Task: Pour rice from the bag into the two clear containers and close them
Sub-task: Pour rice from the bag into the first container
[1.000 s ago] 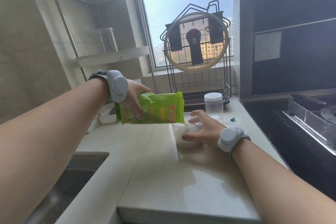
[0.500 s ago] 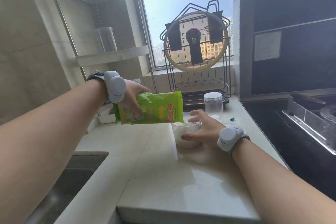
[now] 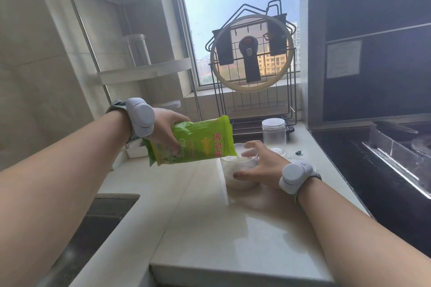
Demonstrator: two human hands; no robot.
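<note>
The bag (image 3: 193, 140) is glossy, crinkled green plastic film. The container (image 3: 240, 170) and the jar (image 3: 274, 134) behind it are clear, smooth plastic. The counter (image 3: 210, 228) looks like polished pale stone, reflecting light. The rack (image 3: 254, 105) is thin black metal wire. Both wristbands (image 3: 295, 177) look like matt grey plastic.

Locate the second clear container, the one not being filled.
In the head view the second clear container stands lidded at the counter's back, right of centre, before the wire rack and behind the right hand.
</note>
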